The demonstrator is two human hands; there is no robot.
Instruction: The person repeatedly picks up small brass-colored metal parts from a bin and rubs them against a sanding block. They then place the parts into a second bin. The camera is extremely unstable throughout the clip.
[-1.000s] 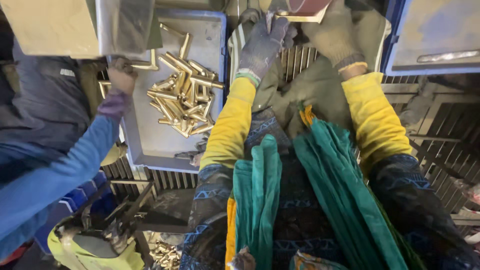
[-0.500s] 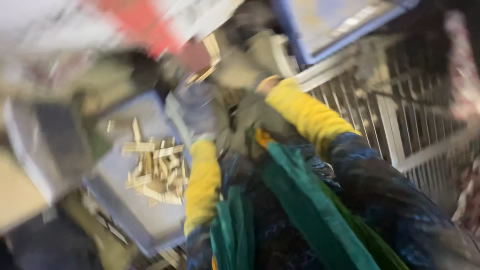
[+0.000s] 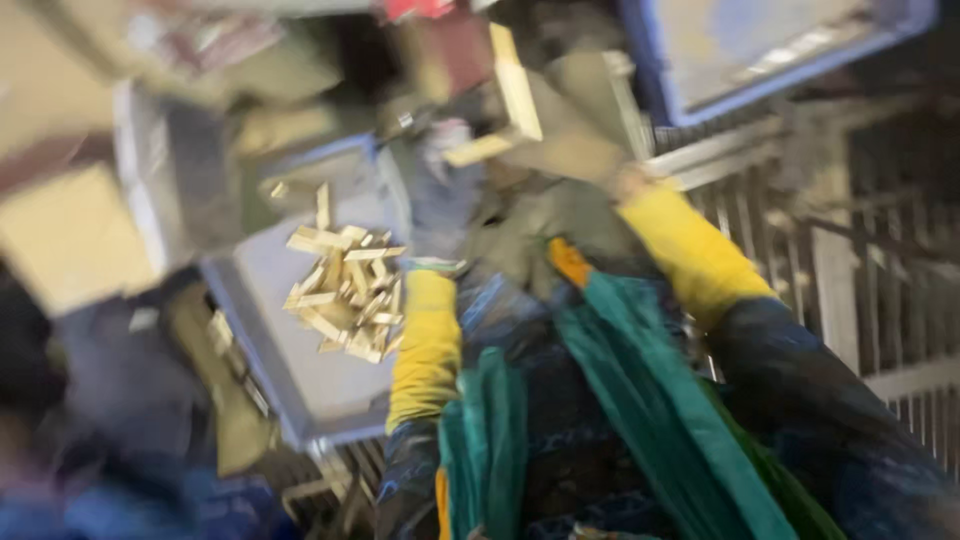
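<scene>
Hands | left hand in grey glove reaches up beside grey tray of pale brass-coloured sticks, which lie just left; right hand farther; motion blur, cannot tell either grip; sticks' axes mixed.

A metal grating of pale slats carries the things. On it, at the left, rests a shallow grey tray with a blue rim, holding a loose pile of short brass-coloured metal pieces. A second blue-rimmed tray sits at the upper right. Motion blur hides finer detail.
</scene>
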